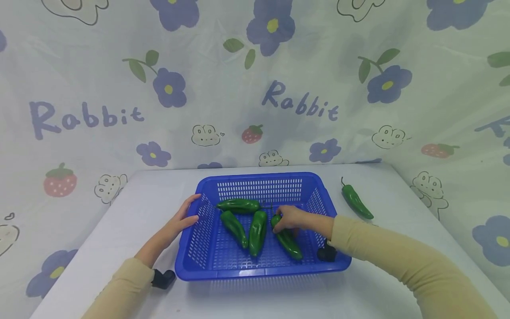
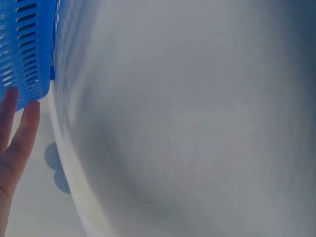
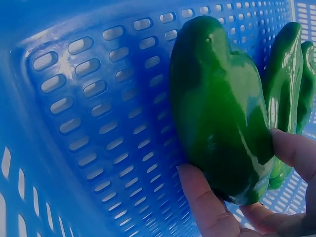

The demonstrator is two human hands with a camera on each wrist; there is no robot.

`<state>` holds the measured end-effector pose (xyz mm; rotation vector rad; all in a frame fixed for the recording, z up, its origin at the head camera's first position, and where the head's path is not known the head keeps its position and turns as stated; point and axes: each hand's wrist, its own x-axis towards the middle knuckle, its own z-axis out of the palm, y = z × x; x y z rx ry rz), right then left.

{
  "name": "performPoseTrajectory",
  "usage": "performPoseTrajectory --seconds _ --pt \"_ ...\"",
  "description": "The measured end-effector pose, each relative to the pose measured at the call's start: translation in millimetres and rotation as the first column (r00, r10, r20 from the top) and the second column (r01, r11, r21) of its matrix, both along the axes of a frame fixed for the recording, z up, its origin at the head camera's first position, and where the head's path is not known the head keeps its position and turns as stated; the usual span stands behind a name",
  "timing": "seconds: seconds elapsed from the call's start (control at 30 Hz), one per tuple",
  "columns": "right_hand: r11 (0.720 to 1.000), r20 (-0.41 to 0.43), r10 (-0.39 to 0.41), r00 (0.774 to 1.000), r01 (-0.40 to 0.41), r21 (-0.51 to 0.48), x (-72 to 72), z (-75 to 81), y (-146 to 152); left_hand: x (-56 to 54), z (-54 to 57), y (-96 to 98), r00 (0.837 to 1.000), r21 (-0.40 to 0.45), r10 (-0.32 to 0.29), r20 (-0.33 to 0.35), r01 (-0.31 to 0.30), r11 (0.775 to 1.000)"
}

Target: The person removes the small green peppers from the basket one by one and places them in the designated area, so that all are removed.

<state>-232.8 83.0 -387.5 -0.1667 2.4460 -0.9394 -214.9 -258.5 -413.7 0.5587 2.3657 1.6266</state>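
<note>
A blue plastic basket [image 1: 263, 272] with slotted walls stands on the white table, holding several long green peppers. My right hand [image 1: 292, 218] is inside it, pinching the stem end of the rightmost green pepper [image 1: 289, 244] between thumb and fingers. That pepper [image 3: 217, 108] lies slanted near the basket floor in the right wrist view. To its left lie a middle pepper [image 1: 257, 233], a slanted pepper [image 1: 235, 229] and a crosswise pepper [image 1: 239, 205]. My left hand [image 1: 184, 218] rests at the basket's left rim, its fingers [image 2: 27, 126] fairly straight against the wall.
Another green pepper [image 1: 357, 201] lies on the table [image 1: 382, 248] right of the basket. Behind the table hangs a white cloth [image 1: 223, 102] printed with flowers and rabbits. A dark wrist device [image 1: 163, 279] is at the left sleeve.
</note>
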Motion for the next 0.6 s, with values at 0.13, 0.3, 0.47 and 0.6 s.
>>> performPoseTrajectory --seconds 0.13,0.3,0.47,0.6 --pt "1.0 0.008 -0.014 1.0 0.014 -0.01 -0.8 0.5 1 -0.3 0.3 -0.1 1.0 -0.004 0.002 0.003 -0.002 1.0" --pt "0.999 0.011 -0.037 0.999 0.038 -0.027 -1.2 4.9 2 -0.6 0.2 -0.8 1.0 -0.008 0.009 0.004 -0.009 1.0" --pt "0.992 0.037 -0.068 0.997 0.071 -0.107 -2.3 13.9 5 -1.2 -0.6 0.5 1.0 -0.005 0.005 -0.005 -0.005 1.0" --pt "0.982 0.039 -0.077 0.996 0.083 -0.171 -6.4 18.5 10 -1.8 -1.3 1.4 1.0 -0.001 0.007 -0.011 -0.007 1.0"
